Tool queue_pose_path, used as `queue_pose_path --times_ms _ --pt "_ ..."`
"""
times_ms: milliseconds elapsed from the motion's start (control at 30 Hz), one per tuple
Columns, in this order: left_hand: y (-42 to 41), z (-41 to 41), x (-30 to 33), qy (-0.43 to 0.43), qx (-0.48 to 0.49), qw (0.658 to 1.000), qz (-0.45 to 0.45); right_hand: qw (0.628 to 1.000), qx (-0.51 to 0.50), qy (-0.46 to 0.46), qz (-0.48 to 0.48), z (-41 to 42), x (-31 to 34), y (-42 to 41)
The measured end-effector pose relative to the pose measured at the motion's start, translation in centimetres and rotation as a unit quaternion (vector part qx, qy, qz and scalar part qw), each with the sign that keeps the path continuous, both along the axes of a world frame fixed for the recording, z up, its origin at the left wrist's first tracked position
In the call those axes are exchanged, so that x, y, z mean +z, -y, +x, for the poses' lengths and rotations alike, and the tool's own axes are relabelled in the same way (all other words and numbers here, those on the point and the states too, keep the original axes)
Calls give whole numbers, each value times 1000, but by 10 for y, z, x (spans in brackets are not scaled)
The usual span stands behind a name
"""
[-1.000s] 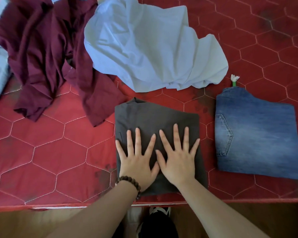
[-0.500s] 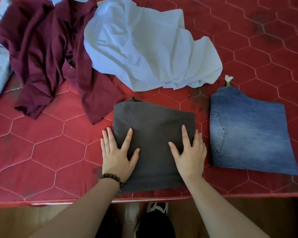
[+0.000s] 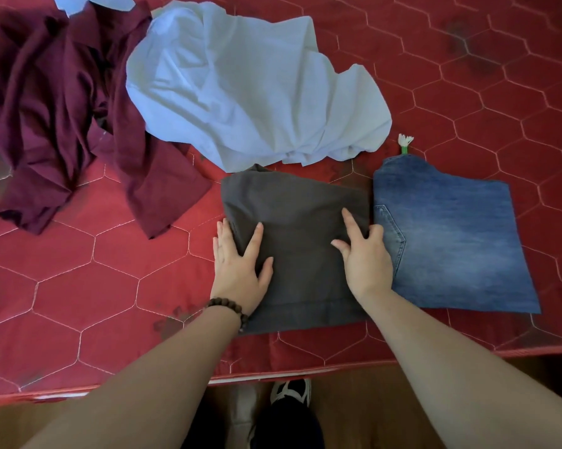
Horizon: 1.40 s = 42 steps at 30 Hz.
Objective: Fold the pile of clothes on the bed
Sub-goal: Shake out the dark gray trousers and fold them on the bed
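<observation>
Both forearms extended forward. Left hand [image 3: 239,265] flat, fingers spread. Right hand [image 3: 365,254] palm down, outer fingers curled.
</observation>
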<state>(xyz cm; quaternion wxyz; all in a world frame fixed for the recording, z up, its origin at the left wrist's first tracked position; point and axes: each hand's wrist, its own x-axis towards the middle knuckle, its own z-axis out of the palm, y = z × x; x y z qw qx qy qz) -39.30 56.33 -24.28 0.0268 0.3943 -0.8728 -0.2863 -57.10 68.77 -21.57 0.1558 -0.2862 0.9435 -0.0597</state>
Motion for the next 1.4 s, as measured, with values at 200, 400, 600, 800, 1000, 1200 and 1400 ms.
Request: queue_pose_path --times_ms 200,400,600,800,1000,1200,1400 --pt "-33 -29 18 32 -67 989 -131 986 121 -78 -82 -18 17 -37" --pt "-98 -116 43 -54 -166 984 20 995 -39 -90 27 -97 32 -135" --pt "-109 -177 41 3 -139 986 91 987 -133 81 45 -165 35 -173" --pt "-109 -205 42 -27 -46 975 216 953 -198 215 -77 -177 40 -175" --pt "-111 -205 57 -91 -56 964 242 881 -282 335 -178 -177 54 -178" --pt "-81 -180 101 -161 -54 967 189 866 -274 334 -250 -148 88 -153" --pt "-30 -96 129 -197 17 973 122 870 -211 348 -277 -86 112 -85"
